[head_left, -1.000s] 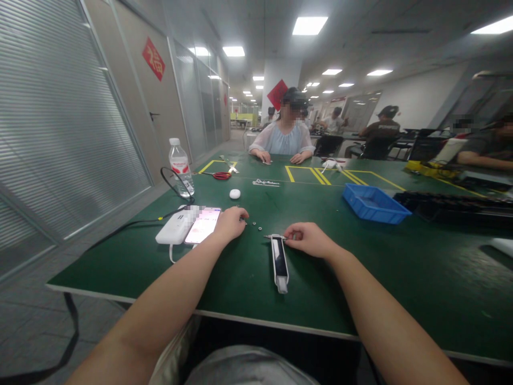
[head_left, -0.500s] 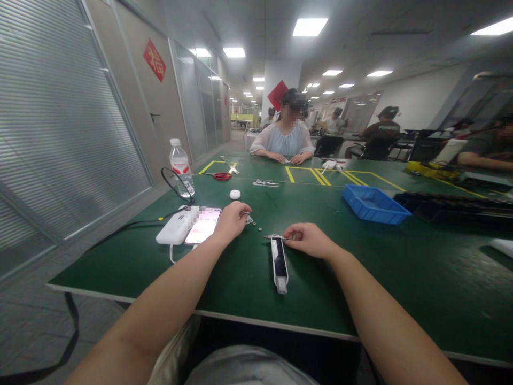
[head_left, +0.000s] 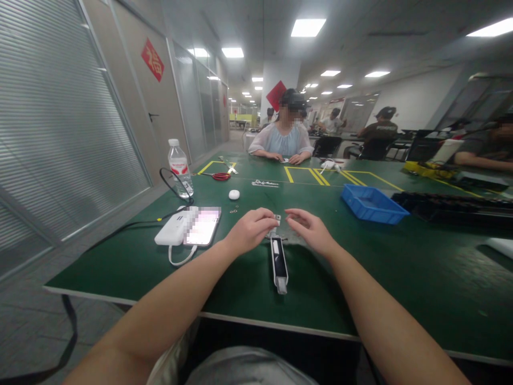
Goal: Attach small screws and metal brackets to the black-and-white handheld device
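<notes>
Left hand [head_left: 253, 231] pinches a small pale piece [head_left: 278, 217] between thumb and fingers; right hand [head_left: 311, 230] hovers just beside it, thumb and fingers parted. Below them, toward the front edge of the bench [head_left: 240, 293], lies a long white-framed device [head_left: 279, 261]. Toward the left edge, a phone [head_left: 204, 227] rests beside a white power bank [head_left: 170, 229].

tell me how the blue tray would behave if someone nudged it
The blue tray would probably slide rather than tip, being low and broad-based. Its thin, plastic-looking walls suggest it is light and fairly stiff.
</notes>
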Demonstrator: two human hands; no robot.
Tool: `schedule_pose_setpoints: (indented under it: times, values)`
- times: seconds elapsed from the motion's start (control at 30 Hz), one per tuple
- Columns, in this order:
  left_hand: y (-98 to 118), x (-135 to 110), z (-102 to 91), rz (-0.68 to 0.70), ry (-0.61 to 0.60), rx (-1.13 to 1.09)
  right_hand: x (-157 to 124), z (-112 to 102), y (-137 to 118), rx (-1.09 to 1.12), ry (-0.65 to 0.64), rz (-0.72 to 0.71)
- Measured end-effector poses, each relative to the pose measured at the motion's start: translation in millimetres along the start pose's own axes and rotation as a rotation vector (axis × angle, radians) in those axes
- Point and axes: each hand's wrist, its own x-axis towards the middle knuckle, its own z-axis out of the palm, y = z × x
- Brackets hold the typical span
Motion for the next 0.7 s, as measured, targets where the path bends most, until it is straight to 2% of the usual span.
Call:
schedule_pose_setpoints:
  times: [0.1,0.23,0.4,0.57,0.63,0.7]
  values:
    - [10.5,1.7,-1.2,0.042,-0.062,-0.004,-0.7,2.3,-5.2,0.132,-0.030,0.041]
    - [15.4,2.1,-1.1,0.048,-0.077,-0.011,-2.6,6.7,-9.8,0.245,-0.093,0.070]
    - [11.5,0.9,0.9,0.021,-0.070,0.000,-1.8,7.7,-13.3,0.305,-0.039,0.096]
    - [3.5,1.9,0.3,-0.127,0.041,0.017,2.7,-1.0,-9.8,0.288,0.145,0.133]
    - [-2.9,1.7,0.0,-0.235,0.094,0.000,4.7,-5.2,-5.6,0.296,0.204,0.171]
    - [-11.1,0.1,0.2,-0.366,0.084,0.006,6.1,-8.8,-1.4,0.297,0.236,0.238]
